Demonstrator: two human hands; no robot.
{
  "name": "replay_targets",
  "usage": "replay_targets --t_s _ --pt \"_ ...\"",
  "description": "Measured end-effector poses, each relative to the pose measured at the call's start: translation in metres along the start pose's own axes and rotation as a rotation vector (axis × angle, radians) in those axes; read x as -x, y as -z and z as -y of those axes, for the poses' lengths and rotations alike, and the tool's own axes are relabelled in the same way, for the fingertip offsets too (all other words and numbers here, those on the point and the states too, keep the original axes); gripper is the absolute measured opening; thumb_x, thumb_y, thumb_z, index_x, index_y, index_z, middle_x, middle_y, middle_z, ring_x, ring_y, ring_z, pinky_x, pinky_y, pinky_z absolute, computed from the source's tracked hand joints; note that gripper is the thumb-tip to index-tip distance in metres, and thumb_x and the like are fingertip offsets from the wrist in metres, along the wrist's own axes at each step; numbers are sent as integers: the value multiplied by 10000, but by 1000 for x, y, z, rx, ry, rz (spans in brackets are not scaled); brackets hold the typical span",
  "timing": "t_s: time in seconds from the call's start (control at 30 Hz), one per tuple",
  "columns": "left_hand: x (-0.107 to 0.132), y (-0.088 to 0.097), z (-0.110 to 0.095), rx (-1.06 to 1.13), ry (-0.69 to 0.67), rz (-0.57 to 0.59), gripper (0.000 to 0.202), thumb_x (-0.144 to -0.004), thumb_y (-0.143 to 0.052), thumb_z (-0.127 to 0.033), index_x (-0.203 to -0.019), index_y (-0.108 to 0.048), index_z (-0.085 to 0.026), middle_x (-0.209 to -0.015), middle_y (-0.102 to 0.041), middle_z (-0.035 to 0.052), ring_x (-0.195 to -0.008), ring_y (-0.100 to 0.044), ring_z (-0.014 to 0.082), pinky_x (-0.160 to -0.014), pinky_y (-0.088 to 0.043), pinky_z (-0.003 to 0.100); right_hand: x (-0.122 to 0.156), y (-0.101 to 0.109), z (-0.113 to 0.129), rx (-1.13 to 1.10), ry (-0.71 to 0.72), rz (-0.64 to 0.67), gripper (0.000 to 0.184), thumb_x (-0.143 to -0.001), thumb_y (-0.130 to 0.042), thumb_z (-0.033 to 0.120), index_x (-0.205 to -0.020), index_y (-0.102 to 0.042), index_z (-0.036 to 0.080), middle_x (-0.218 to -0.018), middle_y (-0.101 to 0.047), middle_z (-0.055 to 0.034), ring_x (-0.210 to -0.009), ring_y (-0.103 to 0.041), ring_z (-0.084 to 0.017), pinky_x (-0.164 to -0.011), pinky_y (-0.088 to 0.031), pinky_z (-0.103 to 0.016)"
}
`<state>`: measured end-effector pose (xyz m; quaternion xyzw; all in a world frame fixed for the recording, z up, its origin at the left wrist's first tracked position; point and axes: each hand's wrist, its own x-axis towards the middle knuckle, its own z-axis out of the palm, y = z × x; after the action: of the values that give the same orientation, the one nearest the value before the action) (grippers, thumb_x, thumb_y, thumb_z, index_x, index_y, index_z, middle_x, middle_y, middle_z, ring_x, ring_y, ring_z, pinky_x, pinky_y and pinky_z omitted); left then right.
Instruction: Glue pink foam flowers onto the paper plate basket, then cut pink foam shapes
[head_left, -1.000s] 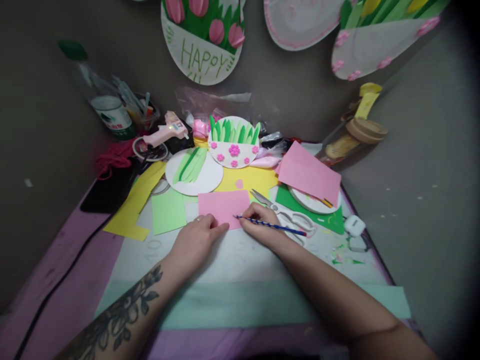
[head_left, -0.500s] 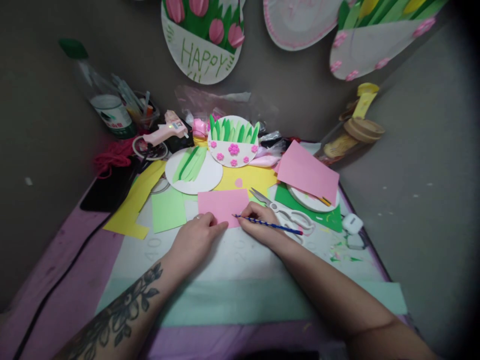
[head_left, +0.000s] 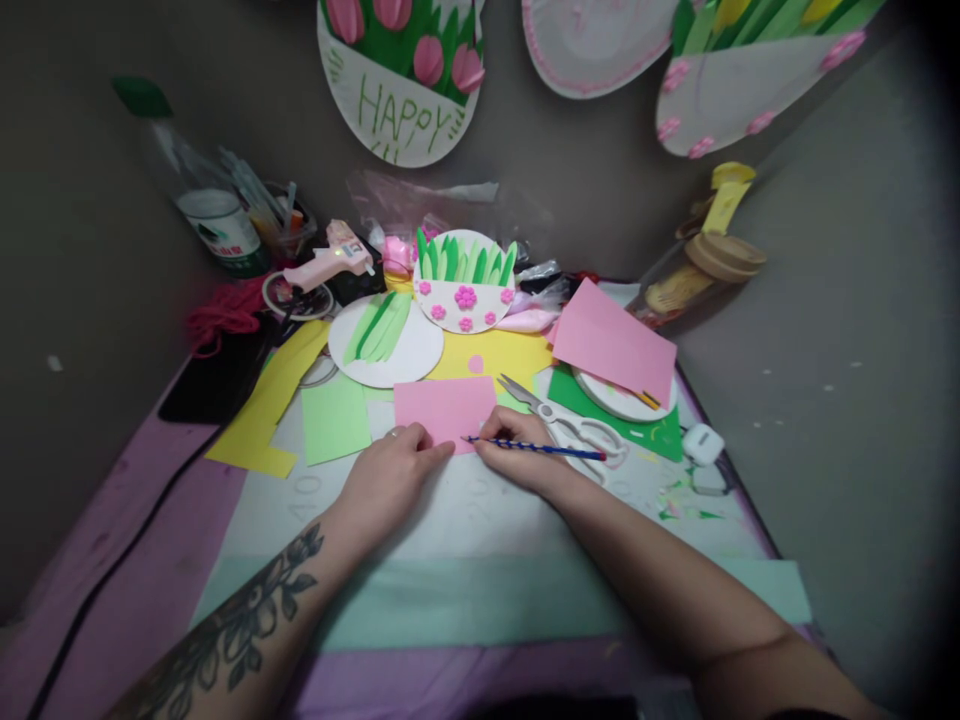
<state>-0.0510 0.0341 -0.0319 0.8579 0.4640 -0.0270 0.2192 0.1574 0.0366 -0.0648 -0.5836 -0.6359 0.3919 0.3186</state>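
Observation:
A small sheet of pink paper (head_left: 442,403) lies on the white mat in front of me. My left hand (head_left: 401,465) rests on its lower left edge, thumb stretched apart from the fingers, pressing it down. In my right hand (head_left: 517,450) is a dark blue pencil (head_left: 551,449) with a light pattern and a red end. Its tip touches the pink paper near the lower middle, just right of my left thumb. Scissors (head_left: 574,425) with white handles lie open-bladed beside my right hand. A light green paper piece (head_left: 336,420) lies left of the pink sheet.
Behind stand a plate (head_left: 454,308) with paper grass and pink flowers, and a white disc (head_left: 412,360) bearing green strips. A pink glue gun (head_left: 330,262) and bottle (head_left: 221,230) are back left. More pink paper (head_left: 615,345) covers a plate at right; a black cable (head_left: 135,545) crosses the left.
The pencil tip has shifted slightly down and left on the pink paper, and the pencil lies a little flatter. My left hand stays in place on the sheet.

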Motion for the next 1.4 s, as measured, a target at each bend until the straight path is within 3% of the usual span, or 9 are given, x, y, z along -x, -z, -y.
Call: replay_targets --t_s 0.37,0.97,1.17,1.4 --pt "0 0 0 42 -7 -11 402 -927 -341 -250 -1240 -581 -324 -968 -555 72 -828 -511 197 -714 -384 304 2 3 -2 -5 -6 68 105 -634 -593 175 -573 -511 197 -540 -551 48 -510 -485 -99 -468 -343 -200" --pt "0 -1 0 28 -1 -21 395 -919 -349 -245 -1221 -593 -319 -973 -557 66 -829 -512 192 -712 -383 299 3 3 -8 -73 -11 -32 125 -581 -553 155 -521 -455 204 -504 -485 52 -485 -429 -98 -455 -305 -209" --pt "0 -4 2 5 -19 -27 386 -920 -358 -243 -1219 -590 -320 -977 -559 67 -836 -517 199 -704 -377 299 0 5 -4 -141 -17 -116 165 -630 -607 227 -542 -468 209 -538 -510 39 -518 -454 -114 -490 -343 -229" --pt "0 -2 1 16 -3 -11 400 -918 -329 -218 -1209 -594 -286 -1001 -566 70 -857 -525 199 -723 -389 300 -1 0 0 -48 -22 -58 131 -707 -621 289 -633 -545 212 -579 -563 34 -550 -511 -127 -517 -374 -237"
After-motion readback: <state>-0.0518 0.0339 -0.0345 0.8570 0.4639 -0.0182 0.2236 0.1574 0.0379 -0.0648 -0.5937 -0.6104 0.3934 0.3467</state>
